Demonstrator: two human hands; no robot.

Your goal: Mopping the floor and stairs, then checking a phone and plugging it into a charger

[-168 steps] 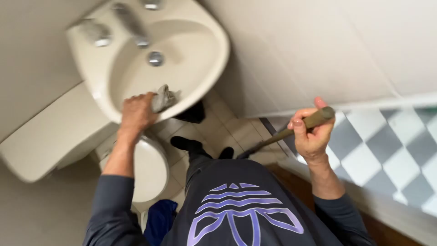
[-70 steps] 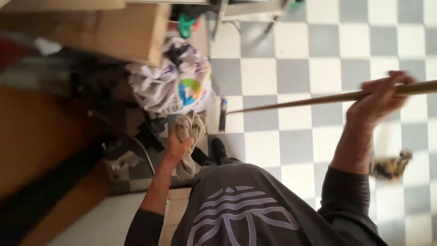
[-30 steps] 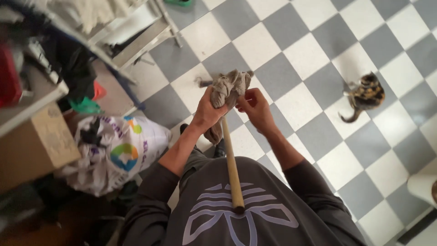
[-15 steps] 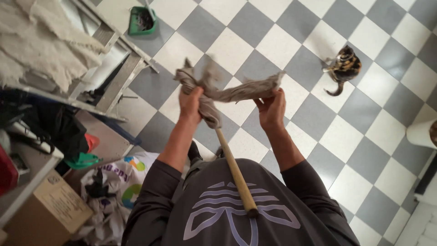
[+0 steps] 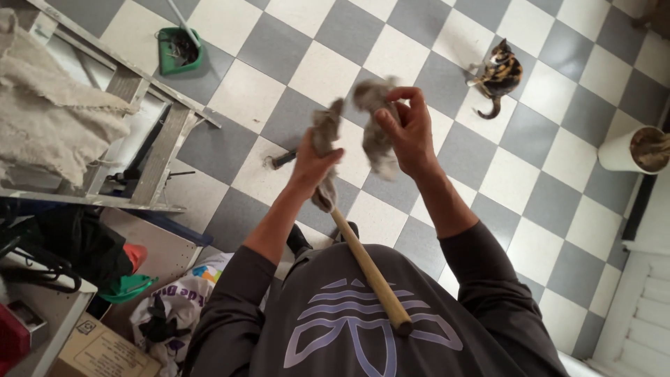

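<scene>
Both hands, left point(image 5: 315, 162) and right point(image 5: 408, 132), grip a grey crumpled cloth point(image 5: 373, 119) above a wooden pole point(image 5: 370, 272). Beyond the cloth, a green dustpan point(image 5: 179, 50) holds dark debris.

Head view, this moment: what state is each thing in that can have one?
Left hand: shut on grey cloth, which hangs bunched between both hands.
Right hand: shut on grey cloth.
Wooden stick: leaning against the person's chest, unheld.
Cat: on the floor, apart.
Green dustpan: on the floor, dirt inside.
</scene>
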